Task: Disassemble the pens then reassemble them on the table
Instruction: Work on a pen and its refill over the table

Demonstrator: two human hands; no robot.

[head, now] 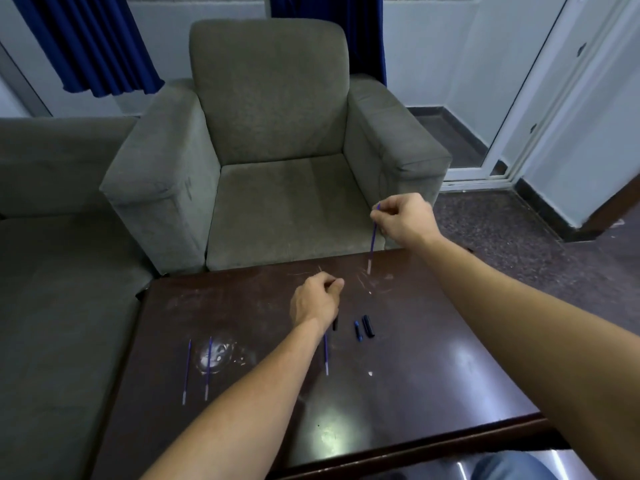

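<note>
My right hand (403,218) pinches the top of a thin blue refill (373,237), which hangs nearly upright over the far edge of the dark table (415,375). My left hand (317,301) hovers over the table with its fingers curled; what it grips is hidden, though a black pen part (335,323) shows just under it. Two blue refills (187,370) (208,367) lie side by side at the left. A third refill (326,355) lies beside my left wrist. A small blue cap (357,330) and a black cap (368,325) rest near the table's middle.
A grey armchair (277,140) stands right behind the table's far edge, and a grey sofa (52,271) runs along the left. A white door frame (519,116) is at the right. My knee in jeans (512,467) shows below the table's near edge.
</note>
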